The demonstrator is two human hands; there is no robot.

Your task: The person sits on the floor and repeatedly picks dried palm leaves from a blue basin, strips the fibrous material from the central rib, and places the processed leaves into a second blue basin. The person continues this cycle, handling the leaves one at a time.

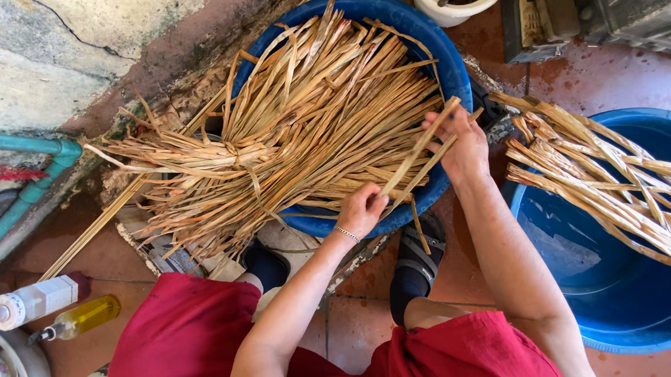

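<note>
Tiled floor; blue tub (452, 68) mostly hidden; both hands, left hand (361, 210), right hand (465, 145), pinch strip (418, 155).

Strips (302, 129) lie in and over tub (452, 68), center. 2nd tub (625, 303) to right w/ strips (619, 189) across its rim. Bucket (464, 6) behind 1st tub. Pipe (22, 189) far left; 2 bottles (51, 307) lower left. Hands (463, 147) hold strip (418, 157) in front of 1st tub.
</note>
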